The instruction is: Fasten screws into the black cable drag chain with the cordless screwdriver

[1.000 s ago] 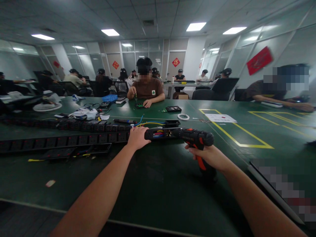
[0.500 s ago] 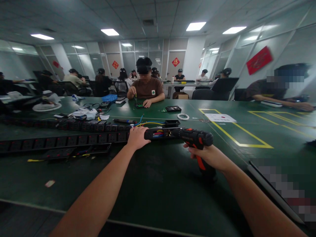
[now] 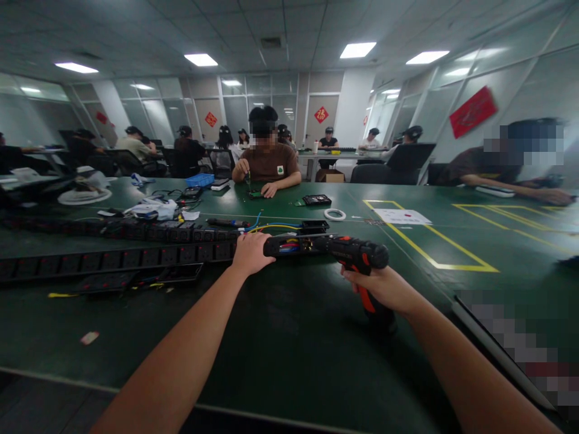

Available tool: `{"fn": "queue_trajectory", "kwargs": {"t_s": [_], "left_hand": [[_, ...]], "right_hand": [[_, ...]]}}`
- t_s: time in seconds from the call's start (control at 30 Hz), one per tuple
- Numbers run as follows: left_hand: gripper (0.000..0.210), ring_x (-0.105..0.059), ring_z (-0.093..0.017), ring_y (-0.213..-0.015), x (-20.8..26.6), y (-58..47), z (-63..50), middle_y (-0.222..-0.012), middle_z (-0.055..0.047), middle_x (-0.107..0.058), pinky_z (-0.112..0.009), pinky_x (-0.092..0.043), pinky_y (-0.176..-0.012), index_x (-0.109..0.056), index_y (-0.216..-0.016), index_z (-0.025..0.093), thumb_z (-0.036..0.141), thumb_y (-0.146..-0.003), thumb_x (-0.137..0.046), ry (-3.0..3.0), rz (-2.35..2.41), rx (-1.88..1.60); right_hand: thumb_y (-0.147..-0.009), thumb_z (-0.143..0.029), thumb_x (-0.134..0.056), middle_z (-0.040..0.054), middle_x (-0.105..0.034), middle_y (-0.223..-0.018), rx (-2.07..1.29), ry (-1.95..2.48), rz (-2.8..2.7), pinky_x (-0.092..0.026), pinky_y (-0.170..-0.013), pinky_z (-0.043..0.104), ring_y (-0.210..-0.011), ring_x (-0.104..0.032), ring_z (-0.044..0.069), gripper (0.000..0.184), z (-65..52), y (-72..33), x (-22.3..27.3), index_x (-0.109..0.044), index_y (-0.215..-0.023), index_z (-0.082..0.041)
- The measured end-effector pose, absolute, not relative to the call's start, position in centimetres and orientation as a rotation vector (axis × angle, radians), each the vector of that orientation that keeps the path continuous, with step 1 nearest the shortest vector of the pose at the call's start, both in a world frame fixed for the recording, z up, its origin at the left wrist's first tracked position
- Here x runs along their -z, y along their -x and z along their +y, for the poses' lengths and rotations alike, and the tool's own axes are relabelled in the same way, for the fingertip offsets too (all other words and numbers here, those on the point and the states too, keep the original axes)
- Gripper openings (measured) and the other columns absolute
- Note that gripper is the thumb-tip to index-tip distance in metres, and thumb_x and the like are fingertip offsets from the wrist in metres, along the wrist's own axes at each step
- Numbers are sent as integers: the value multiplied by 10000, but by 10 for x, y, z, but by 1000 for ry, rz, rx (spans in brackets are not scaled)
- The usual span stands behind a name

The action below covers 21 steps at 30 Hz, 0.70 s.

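My left hand (image 3: 253, 252) is wrapped over a long black power strip (image 3: 151, 257) near its right end. Inside that end, coloured wires (image 3: 289, 246) show through an opening. In my right hand (image 3: 379, 284) is a black and orange cordless drill (image 3: 355, 253), held by its handle and lying level. Its nose points left at the open end of the strip; whether the bit touches a screw there I cannot make out. Just behind the strip lie blue and yellow cables (image 3: 280, 226) and a small black end piece (image 3: 314, 226).
A second black power strip (image 3: 136, 230) lies behind the first. Black panels (image 3: 108, 282) rest in front of it. Further back are a black screwdriver-like tool (image 3: 228, 222), a white tape roll (image 3: 335, 214) and a paper sheet (image 3: 402, 216). A co-worker (image 3: 266, 160) sits opposite.
The drill and my right hand have hardly moved, with the trigger finger seeming slightly more curled. My left hand stays on the power strip. The view has shifted very slightly.
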<state>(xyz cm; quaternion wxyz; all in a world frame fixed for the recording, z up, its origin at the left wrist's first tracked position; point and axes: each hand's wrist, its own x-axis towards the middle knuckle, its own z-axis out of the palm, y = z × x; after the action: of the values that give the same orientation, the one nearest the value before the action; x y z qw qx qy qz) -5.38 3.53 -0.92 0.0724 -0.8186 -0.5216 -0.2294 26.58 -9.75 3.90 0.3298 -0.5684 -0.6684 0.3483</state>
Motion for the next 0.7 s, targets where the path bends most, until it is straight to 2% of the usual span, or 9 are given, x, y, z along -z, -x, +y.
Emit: {"fn": "queue_trajectory", "kwargs": {"t_s": [0.7], "left_hand": [[617,-548,-336,-1213,7,52,34,-1294,-69,-644,-475,-338,-1046,-606,-1266,294,487,-712,-798,2460,-1619,641]], "right_hand": [[-829,-487,-639,-13,-614,-646,-889,1491,-1772,-469,-638,331,-641,-597,196,300,-97,-266,-38,-612,-894,-195]]}}
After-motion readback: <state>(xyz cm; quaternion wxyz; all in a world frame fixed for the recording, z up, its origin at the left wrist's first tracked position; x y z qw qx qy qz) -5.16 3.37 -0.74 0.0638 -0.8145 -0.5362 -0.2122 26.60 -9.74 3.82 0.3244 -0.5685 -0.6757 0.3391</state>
